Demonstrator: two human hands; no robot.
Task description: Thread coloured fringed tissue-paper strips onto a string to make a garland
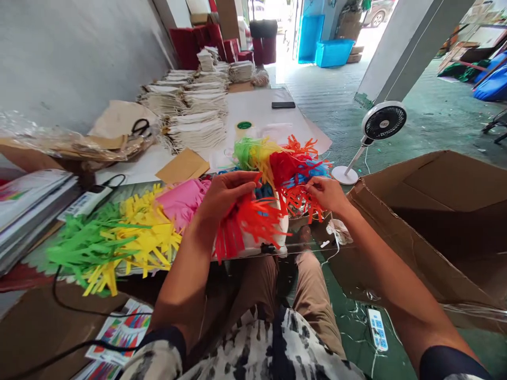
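Observation:
My left hand [229, 192] is closed on the top of an orange tissue-paper tassel [261, 219], whose cut strips fan out below the fingers. My right hand [325, 192] is pinched beside the orange fringe of another tassel at the table's front edge; what lies between its fingertips is too small to make out. A heap of strung tassels lies just beyond both hands, with a green one [243, 152], a yellow one [263, 155], a red one [283, 166] and a blue one [312, 171]. Left of my left hand lie pink paper [184, 203], yellow fringe [148, 232] and green fringe [93, 240].
Stacks of white bundles [198, 116] stand along the table's far left. A phone [283, 105], a tape roll [244, 126], scissors [140, 127] and a brown envelope [182, 165] lie on it. Right are a fan [383, 121], an open carton [428, 211] and a floor power strip [377, 330].

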